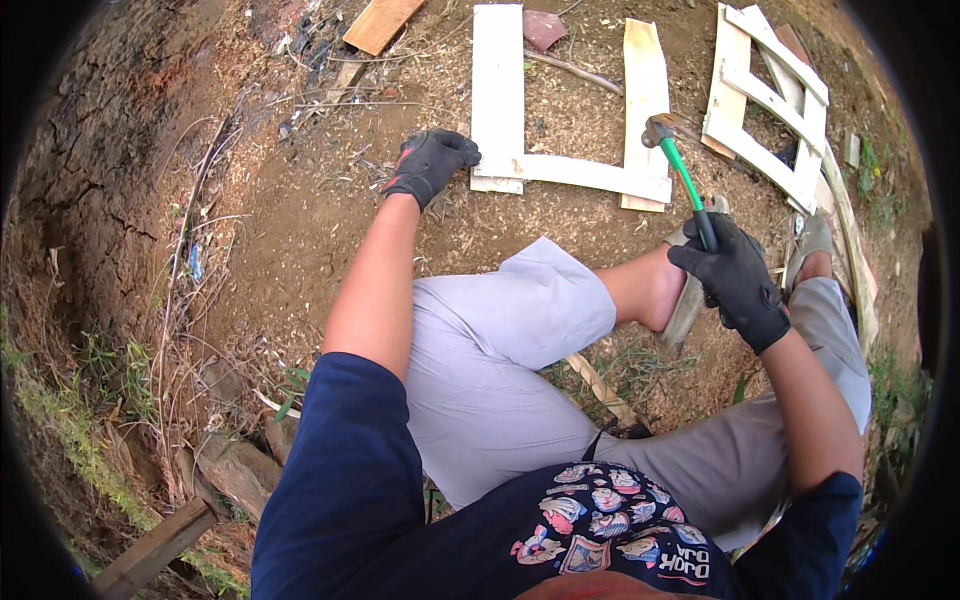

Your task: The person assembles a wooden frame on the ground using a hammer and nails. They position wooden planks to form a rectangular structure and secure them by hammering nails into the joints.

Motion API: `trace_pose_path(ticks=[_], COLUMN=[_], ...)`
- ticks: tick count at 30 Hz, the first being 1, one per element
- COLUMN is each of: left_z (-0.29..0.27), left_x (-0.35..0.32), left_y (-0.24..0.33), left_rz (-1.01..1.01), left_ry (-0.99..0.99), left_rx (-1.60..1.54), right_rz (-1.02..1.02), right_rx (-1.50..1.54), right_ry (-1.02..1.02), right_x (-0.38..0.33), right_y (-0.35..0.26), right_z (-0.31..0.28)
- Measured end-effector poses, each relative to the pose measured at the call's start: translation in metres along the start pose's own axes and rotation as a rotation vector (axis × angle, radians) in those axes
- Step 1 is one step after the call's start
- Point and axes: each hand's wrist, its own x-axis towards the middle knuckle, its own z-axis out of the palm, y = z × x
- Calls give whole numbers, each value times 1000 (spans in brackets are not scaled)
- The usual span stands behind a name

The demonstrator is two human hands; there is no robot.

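Note:
My right hand, in a black glove, is wrapped round the black grip of a hammer with a green shaft. Its dark metal head is raised above the boards. My left hand, also gloved, is closed in a pinch at the left edge of a pale upright board. Whatever lies between those fingertips is too small or hidden to name. A pale crosspiece lies over the lower end of that board and over a second, yellowish upright board, so the three form a U on the ground.
Right of these boards lies a frame of nailed pale slats. An orange-brown plank and a reddish flat piece lie at the far side. My sandalled foot stands close below the crosspiece. Dry twigs and a timber piece are on the left.

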Motion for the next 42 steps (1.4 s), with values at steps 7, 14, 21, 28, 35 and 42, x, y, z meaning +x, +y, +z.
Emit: trace_pose_path(ticks=[7,14,21,28,35,42], left_z=[7,11,15,10,11,12], left_x=[-1,3,5,-5,0,1], left_y=[4,0,-2,7,-4,-13], left_rz=[-27,-2,9,66,98,180], left_ry=[-25,-17,2,-2,-49,-51], left_rx=[-9,7,1,63,-2,0], right_rz=[-11,-29,-27,65,-469,-532], right_rx=[-56,-63,-82,-86,-469,-616], right_ry=[-1,2,-11,-37,-117,-36], right_x=[-2,-2,-5,-6,-8,36], right_y=[-2,-4,-9,-16,15,-11], right_z=[0,0,0,1,8,99])
